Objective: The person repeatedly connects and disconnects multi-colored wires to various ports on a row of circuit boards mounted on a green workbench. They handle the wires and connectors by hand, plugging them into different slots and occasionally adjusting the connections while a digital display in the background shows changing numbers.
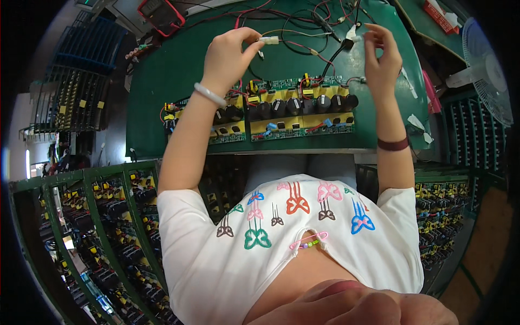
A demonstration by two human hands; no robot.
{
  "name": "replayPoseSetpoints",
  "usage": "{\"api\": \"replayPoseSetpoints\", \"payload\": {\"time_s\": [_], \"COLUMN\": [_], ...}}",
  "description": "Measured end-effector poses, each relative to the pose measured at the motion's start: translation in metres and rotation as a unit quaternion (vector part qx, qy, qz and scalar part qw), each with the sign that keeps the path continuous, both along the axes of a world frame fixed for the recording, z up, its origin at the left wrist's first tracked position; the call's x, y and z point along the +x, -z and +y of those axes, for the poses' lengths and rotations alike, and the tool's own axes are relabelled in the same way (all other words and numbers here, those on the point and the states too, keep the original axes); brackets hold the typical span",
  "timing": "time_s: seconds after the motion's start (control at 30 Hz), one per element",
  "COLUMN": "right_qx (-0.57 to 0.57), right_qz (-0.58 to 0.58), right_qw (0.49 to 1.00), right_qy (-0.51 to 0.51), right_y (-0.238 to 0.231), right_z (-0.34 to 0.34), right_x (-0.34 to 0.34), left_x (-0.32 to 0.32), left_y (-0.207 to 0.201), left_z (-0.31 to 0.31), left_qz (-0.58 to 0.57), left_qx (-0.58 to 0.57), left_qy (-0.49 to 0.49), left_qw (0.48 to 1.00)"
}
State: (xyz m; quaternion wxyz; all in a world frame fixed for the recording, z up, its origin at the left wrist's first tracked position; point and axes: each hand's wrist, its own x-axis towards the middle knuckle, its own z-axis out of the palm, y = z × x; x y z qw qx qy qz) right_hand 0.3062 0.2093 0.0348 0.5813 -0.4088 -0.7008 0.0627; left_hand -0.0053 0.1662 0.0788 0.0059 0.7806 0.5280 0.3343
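My left hand (230, 57) pinches a white plug connector (270, 40) with wires running from it, above the far part of the green work table (292, 143). To the right, my right hand (383, 59) is raised with thumb and fingers apart. Its fingertips are close to a white connector (353, 34) on a black cable, and I see no grip on it. A circuit board (300, 123) with black capacitors and yellow parts lies below and between my hands. Another such board (230, 131) lies left of it, partly hidden by my left forearm.
A red-framed meter (161, 17) stands at the far left of the table. Red and black wires (303, 19) tangle along the back. Racks of boards (97, 233) flank me on both sides. A white fan (479, 70) stands at right.
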Motion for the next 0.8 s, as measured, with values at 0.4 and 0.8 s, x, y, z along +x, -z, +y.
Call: {"api": "replayPoseSetpoints", "payload": {"time_s": [0.4,0.8], "right_qx": [-0.261,-0.249], "right_qz": [-0.294,-0.319], "right_qw": [0.916,0.905], "right_qy": [-0.076,-0.129], "right_y": [0.057,0.058], "right_z": [0.092,0.115], "right_x": [0.038,0.043], "left_x": [-0.015,-0.016], "left_y": [0.065,0.091], "left_z": [0.090,0.089], "left_qz": [0.017,0.113], "left_qx": [-0.252,-0.312], "left_qy": [-0.024,-0.095], "left_qw": [0.967,0.939]}}
